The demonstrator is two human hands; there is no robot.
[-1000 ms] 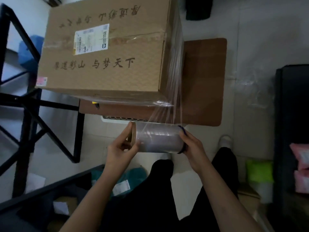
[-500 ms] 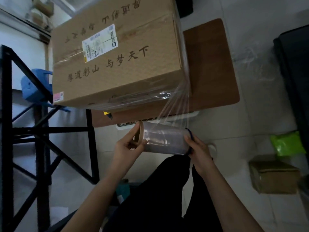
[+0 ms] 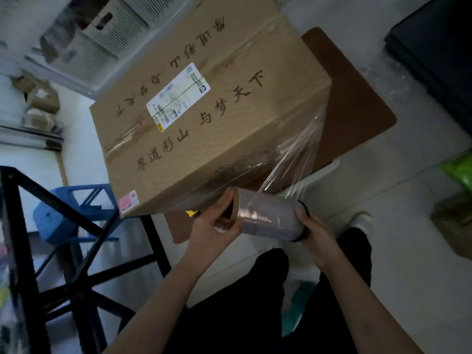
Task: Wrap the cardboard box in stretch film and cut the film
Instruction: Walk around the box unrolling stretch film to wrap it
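Left hand (image 3: 217,223) and right hand (image 3: 315,233) hold a roll of stretch film (image 3: 268,215) between them, one at each end, just off the near edge of the table (image 3: 357,111).

Head view, surroundings: the table has a brown top with rounded corners. A large cardboard box (image 3: 204,139) stands on it and covers its left part, while the right part lies bare. The box top carries printed characters, a white shipping label (image 3: 178,95) and a small pink sticker (image 3: 129,201) at its near left corner. Pale floor tiles (image 3: 421,264) surround the table. A black metal frame (image 3: 51,226) stands to the left with a blue stool (image 3: 56,221) behind it. White crates (image 3: 102,39) sit at the far left, and a dark cabinet (image 3: 439,60) at the far right.

Hands: the left hand's fingers curl round the open cardboard core at the roll's left end. The right hand's fingers wrap the right end, at a blue rim. A sheet of clear film (image 3: 293,159) runs taut from the roll up to the box's near right corner, and film already clings along the box's near side.

Limits: a yellow item (image 3: 191,213) under the box's near edge is mostly hidden and cannot be identified. The far left background is blurred. A green object (image 3: 459,169) and a brown carton (image 3: 454,221) are cut off at the right edge.
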